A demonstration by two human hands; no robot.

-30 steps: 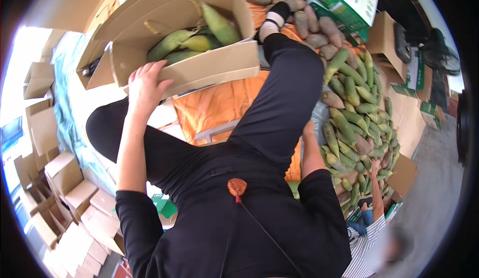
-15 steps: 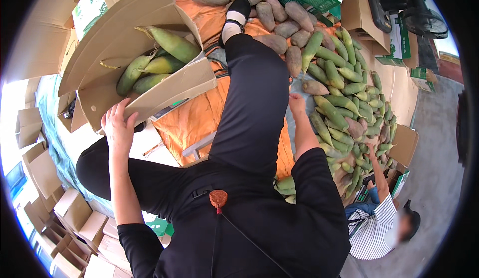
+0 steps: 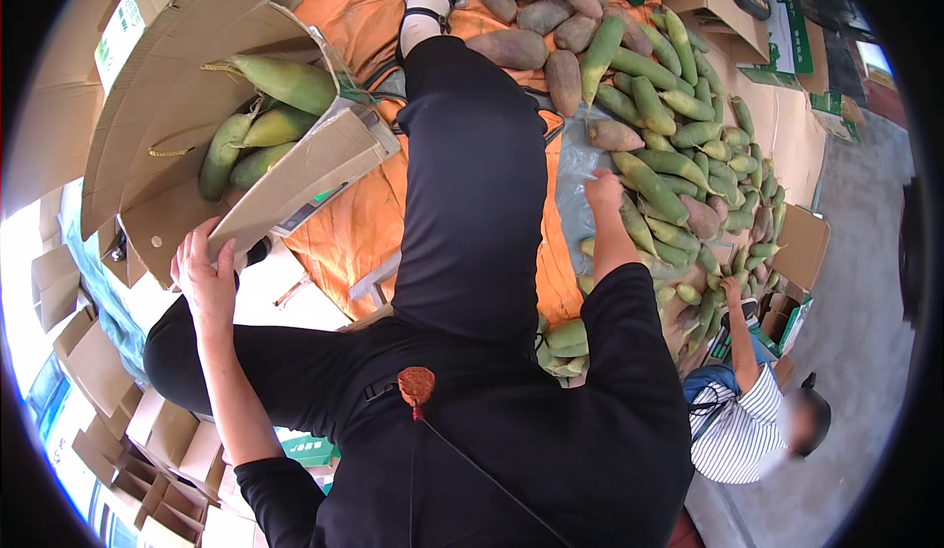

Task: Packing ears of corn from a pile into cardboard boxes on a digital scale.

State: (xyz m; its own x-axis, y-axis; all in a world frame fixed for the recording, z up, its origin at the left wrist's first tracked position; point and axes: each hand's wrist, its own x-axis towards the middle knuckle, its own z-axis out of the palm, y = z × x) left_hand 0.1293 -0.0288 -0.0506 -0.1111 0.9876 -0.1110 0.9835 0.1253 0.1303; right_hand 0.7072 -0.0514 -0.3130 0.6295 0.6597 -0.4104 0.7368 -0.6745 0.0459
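Note:
On the left, an open cardboard box [image 3: 324, 170] is tilted towards me with several green radishes [image 3: 287, 83] inside. My left hand [image 3: 205, 271] is closed on the near edge of this box, thumb on one side and fingers on the other. Over on the right, my right hand [image 3: 603, 192] hovers at the near-left edge of a large pile of green radishes [image 3: 654, 186]. Its fingers point down and away from me, so their tips are hidden; nothing visible is in them. A reddish-brown radish [image 3: 615, 135] lies just beyond that hand.
More reddish-brown radishes [image 3: 506, 49] lie past my outstretched foot on an orange sheet [image 3: 334, 243]. Several empty cartons [image 3: 93, 351] stand at the left. At the right, a person in a striped shirt [image 3: 733, 435] reaches into the pile beside a carton [image 3: 801, 243].
My right hand has moved right, closer to the radish pile. My left hand stays on the box edge. The whole view has shifted, with the box and my leg appearing further left.

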